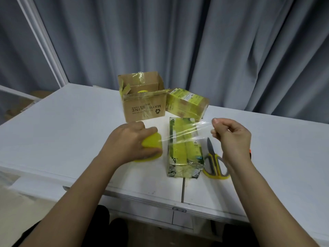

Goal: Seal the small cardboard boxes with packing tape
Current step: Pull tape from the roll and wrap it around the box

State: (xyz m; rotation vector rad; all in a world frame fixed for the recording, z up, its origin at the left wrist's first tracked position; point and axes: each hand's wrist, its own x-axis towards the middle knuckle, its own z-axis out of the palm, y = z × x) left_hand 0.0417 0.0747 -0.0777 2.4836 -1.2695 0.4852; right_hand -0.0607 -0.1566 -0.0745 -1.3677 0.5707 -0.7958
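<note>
Here, a white table (74, 132) seen from above, w/ a grey curtain (195, 41) behind it. Three small cardboard boxes sit on it. The open box (142, 100) at the back, printed w/ upside-down lettering and a recycling mark, has its flaps up; inside is something round and yellow (142, 91), prob. another tape roll, mostly hidden by the front wall. Touching its right side is a closed box (187, 104), wrapped in yellowish tape, lying at an angle. Nearest the person, approx. centre, is a third box (185, 148), closed, long and narrow, already covered w/ yellowish tape and dark print.

Left hand (131, 141) grips a yellow tape roll (151, 147), fingers curled over its top, roll resting on the table just left of the third box. Right hand (229, 134) is raised over the table to the right of that box, thumb and fingertips pinching the free end of a clear tape strip (187, 132). The strip stretches from roll to right hand, across and above the box's far half; can't tell if it touches the box top.

One pair of scissors (213, 161), grey blades, yellow-and-grey handles, lies on the table just right of the third box, partly behind the right wrist. Count: 3 boxes, 1 roll in hand, 1 scissors, 2 hands.
</note>
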